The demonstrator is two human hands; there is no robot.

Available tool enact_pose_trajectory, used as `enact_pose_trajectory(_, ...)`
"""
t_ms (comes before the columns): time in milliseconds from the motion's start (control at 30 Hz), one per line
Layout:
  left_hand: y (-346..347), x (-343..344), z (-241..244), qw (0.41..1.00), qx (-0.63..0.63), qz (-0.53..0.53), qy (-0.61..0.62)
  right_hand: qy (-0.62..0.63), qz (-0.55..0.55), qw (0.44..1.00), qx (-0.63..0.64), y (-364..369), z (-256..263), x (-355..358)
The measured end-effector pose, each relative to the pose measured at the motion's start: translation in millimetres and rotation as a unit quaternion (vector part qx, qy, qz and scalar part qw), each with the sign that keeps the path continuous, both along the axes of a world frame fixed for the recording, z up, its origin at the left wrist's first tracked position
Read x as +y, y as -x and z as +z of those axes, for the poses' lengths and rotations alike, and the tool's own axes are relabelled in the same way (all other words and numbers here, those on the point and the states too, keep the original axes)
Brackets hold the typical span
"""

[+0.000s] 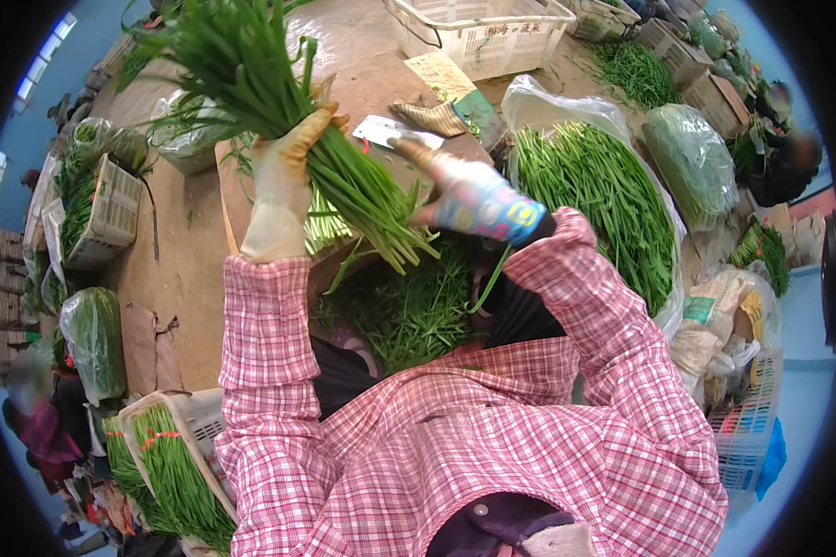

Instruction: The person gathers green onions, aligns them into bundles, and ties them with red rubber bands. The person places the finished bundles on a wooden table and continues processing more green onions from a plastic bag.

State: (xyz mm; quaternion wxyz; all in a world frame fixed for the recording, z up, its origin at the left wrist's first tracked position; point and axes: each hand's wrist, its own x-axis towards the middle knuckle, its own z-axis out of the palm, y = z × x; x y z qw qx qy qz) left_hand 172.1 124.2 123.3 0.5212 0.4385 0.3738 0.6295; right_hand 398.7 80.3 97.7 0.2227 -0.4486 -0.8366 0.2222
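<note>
My left hand [285, 160], in a stained cream rubber glove, grips a bunch of long green leaves [362, 191] that look like garlic chives. The leafy tops fan up to the left and the stem ends point down to the right. Close to those ends is my right hand [484, 195], blurred, in a patterned glove with bare-looking fingertips spread apart. I see nothing held in it. Behind the hands, a flat pale blade-like piece [390, 131] and a brown striped cloth glove [432, 120] lie on a low board. Loose green trimmings [418, 313] are heaped between my legs.
A large plastic-lined container of chives [592, 209] stands to my right. Ahead is a white plastic crate [488, 45]. Bundles tied with red bands [174, 459] fill a crate at lower left. Bagged greens [94, 341] stand at left. Other people [784, 163] sit farther off.
</note>
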Motion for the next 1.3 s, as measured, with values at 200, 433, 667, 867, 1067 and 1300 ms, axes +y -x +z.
enact_pose_trajectory(200,29,-12,-12,0.995,-0.101,0.010,0.022,-0.110,0.064,0.989,-0.081,10,-64,-39)
enact_pose_trajectory(433,109,-46,-23,0.979,-0.184,0.072,-0.040,0.039,0.116,0.934,-0.335,-34,-101,-75)
enact_pose_trajectory(667,109,-88,-34,0.933,-0.332,-0.070,-0.123,0.201,-0.035,0.969,0.140,22,-24,-30)
enact_pose_trajectory(867,105,-98,-39,0.881,-0.408,-0.184,-0.155,0.252,0.095,0.902,0.338,74,-39,-39)
enact_pose_trajectory(1067,135,-114,-40,0.849,-0.463,-0.160,-0.198,0.203,0.050,0.975,-0.077,-12,-97,-42)
enact_pose_trajectory(1300,123,-95,-52,0.824,-0.428,-0.253,-0.274,0.412,0.140,0.821,0.369,73,-57,-50)
